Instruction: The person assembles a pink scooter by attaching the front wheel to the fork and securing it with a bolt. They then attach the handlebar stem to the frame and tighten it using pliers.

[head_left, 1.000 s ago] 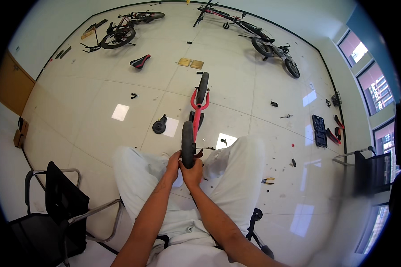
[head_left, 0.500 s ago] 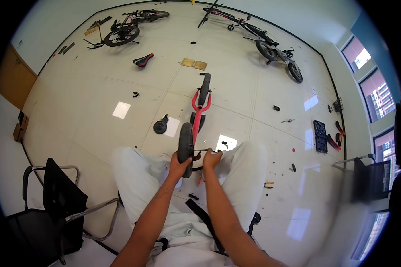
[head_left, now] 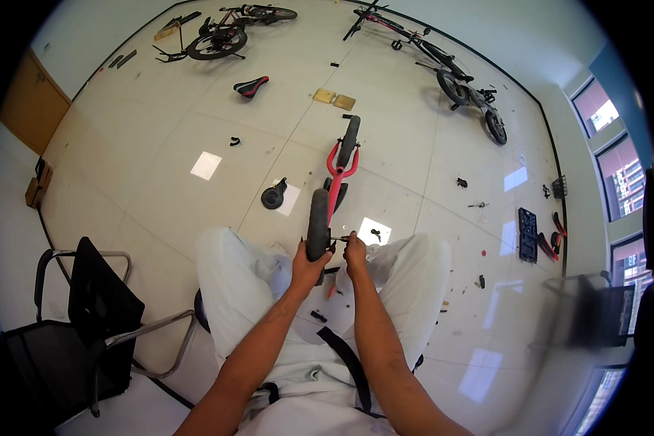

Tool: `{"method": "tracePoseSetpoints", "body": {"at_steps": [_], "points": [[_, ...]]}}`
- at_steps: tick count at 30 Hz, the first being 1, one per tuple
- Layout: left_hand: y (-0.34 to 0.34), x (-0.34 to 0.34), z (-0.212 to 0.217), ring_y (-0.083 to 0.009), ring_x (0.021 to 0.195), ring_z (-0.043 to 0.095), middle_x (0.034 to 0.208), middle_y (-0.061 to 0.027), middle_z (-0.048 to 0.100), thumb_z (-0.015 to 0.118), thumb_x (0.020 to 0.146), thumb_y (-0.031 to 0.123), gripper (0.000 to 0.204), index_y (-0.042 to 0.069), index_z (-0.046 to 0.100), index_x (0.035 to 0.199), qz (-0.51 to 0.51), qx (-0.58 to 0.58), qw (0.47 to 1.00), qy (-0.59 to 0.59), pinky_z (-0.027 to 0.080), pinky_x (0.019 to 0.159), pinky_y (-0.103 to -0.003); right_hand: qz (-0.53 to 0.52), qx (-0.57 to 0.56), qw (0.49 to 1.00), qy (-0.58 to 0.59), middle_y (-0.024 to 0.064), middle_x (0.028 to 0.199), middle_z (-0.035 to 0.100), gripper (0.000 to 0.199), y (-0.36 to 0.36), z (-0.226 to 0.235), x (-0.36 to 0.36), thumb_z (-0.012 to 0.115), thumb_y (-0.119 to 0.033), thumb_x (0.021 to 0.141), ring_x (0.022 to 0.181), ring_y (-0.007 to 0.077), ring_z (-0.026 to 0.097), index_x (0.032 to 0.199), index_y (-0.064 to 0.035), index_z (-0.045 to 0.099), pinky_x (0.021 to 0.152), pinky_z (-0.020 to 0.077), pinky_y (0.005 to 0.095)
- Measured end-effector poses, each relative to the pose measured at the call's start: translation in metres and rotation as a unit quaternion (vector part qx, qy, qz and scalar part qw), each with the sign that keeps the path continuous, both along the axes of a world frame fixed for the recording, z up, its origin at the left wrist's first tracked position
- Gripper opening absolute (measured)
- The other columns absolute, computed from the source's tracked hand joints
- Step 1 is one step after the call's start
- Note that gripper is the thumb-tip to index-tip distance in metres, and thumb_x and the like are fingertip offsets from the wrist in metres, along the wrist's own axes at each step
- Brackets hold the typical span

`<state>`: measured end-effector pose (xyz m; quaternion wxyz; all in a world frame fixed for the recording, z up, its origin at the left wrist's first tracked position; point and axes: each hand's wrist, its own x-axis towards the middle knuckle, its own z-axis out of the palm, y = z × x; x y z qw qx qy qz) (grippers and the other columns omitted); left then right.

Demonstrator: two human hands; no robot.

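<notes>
A small bike with a red frame (head_left: 334, 196) stands upside down between my knees, its rear wheel (head_left: 317, 221) toward me and its front wheel (head_left: 349, 142) farther off. My left hand (head_left: 309, 267) is closed round the near side of the rear tyre. Just right of that wheel, my right hand (head_left: 354, 254) is closed on a thin metal tool (head_left: 341, 238) that reaches to the hub; its exact kind is too small to tell. Part of the hub is hidden behind the fingers and the tyre.
A black disc-shaped part (head_left: 274, 195) and a saddle (head_left: 251, 87) lie on the floor ahead. Right stands a black tool case (head_left: 527, 234) beside red fenders (head_left: 547, 247). Other bikes (head_left: 218, 43) lie at the back. A black chair (head_left: 102, 298) is at my left.
The whole view has shifted, so the bike sits farther right in it. My right hand has turned at the tool and its fist now stands more upright. My left hand stays on the tyre.
</notes>
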<state>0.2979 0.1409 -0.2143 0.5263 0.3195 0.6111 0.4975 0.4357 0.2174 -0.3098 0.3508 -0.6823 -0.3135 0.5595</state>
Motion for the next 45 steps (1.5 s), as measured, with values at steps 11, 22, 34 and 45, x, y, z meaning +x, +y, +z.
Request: {"method": "tracePoseSetpoints", "body": {"at_steps": [11, 22, 34, 45], "points": [[-0.017, 0.015, 0.014, -0.0171, 0.088, 0.059, 0.101, -0.0115, 0.062, 0.072, 0.075, 0.016, 0.050, -0.001, 0.049, 0.117, -0.034, 0.056, 0.998, 0.022, 0.047, 0.079, -0.029, 0.083, 0.171, 0.951, -0.245, 0.0221, 0.080, 0.065, 0.045, -0.021, 0.007, -0.003, 0.040, -0.033, 0.095, 0.077, 0.0380, 0.062, 0.086, 0.0010, 0.067, 0.072, 0.0469, 0.0419], [-0.026, 0.035, 0.015, -0.0305, 0.096, 0.059, 0.106, -0.0217, 0.058, 0.073, 0.073, 0.016, 0.063, -0.003, 0.040, 0.123, -0.146, 0.104, 0.976, 0.122, 0.046, 0.085, -0.036, 0.097, 0.220, 0.964, -0.109, 0.0201, 0.080, 0.066, 0.038, -0.028, -0.050, 0.025, 0.046, -0.032, 0.091, 0.078, 0.0303, 0.066, 0.092, 0.0015, 0.065, 0.068, 0.0480, 0.0396], [-0.014, 0.017, 0.005, -0.0189, 0.101, 0.053, 0.111, -0.0121, 0.055, 0.072, 0.078, 0.027, 0.063, 0.002, 0.038, 0.126, -0.144, 0.026, 0.988, 0.040, 0.041, 0.090, -0.032, 0.147, 0.103, 0.957, -0.228, 0.0232, 0.087, 0.063, 0.043, -0.020, 0.002, 0.004, 0.037, -0.033, 0.093, 0.083, 0.0401, 0.060, 0.090, 0.0024, 0.062, 0.074, 0.0451, 0.0443], [-0.005, 0.012, -0.025, -0.0167, 0.093, 0.056, 0.101, -0.0076, 0.062, 0.037, 0.095, 0.034, 0.042, 0.002, 0.059, 0.109, 0.085, -0.121, 0.973, -0.180, 0.042, 0.086, -0.032, -0.014, 0.104, 0.989, -0.108, 0.0170, 0.079, 0.064, 0.045, -0.024, -0.021, 0.001, 0.037, -0.031, 0.096, 0.075, 0.0263, 0.061, 0.094, 0.0057, 0.062, 0.072, 0.0452, 0.0359]]}}
